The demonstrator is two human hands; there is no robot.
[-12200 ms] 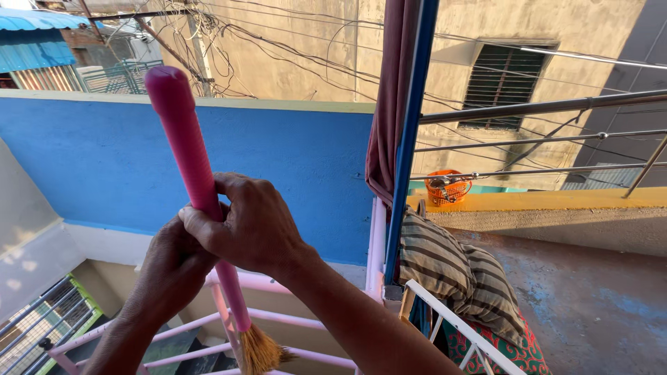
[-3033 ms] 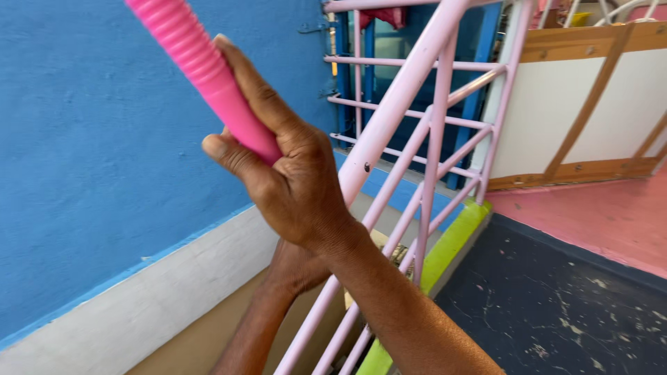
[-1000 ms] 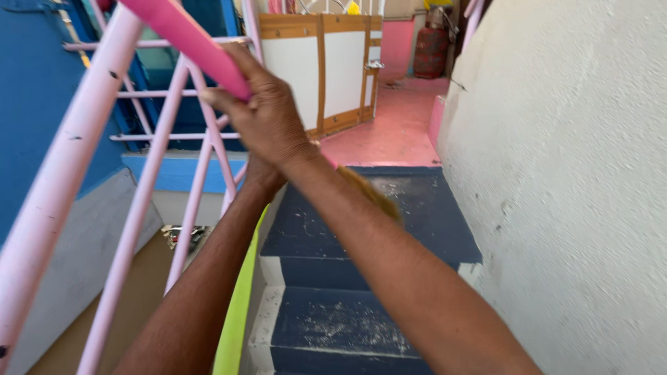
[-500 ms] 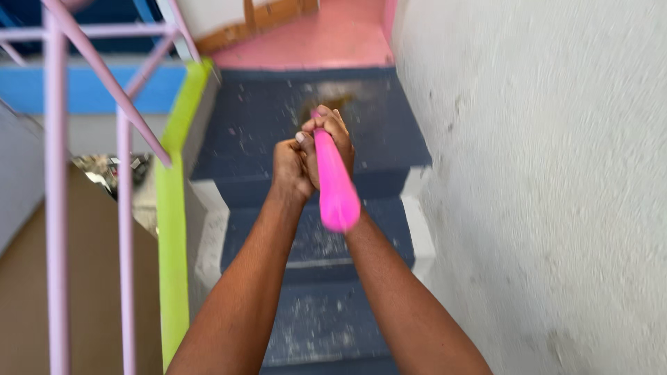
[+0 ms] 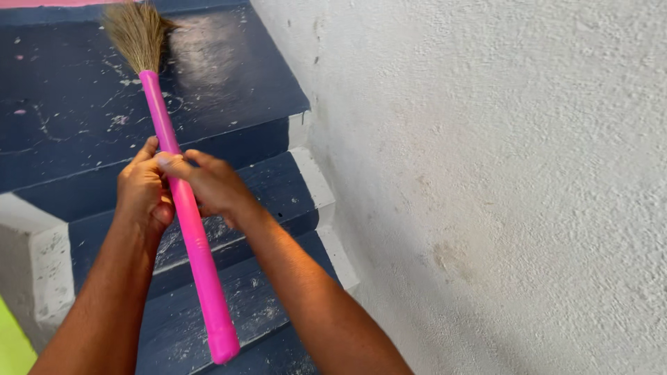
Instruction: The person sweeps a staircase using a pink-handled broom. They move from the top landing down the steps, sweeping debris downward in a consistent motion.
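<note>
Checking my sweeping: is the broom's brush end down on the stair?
Cannot tell: the broom slants forward, bristles over the landing; contact unclear.

Broom bristles (image 5: 137,31) cut off, top edge.

The broom (image 5: 182,208) has a bright pink handle and a straw-tan brush head. The steps (image 5: 229,90) are dark navy blue, speckled with pale scuffs, with white-painted ends. The wall (image 5: 500,173) is rough off-white. A lime-green strip (image 5: 12,351) shows bottom left.
</note>
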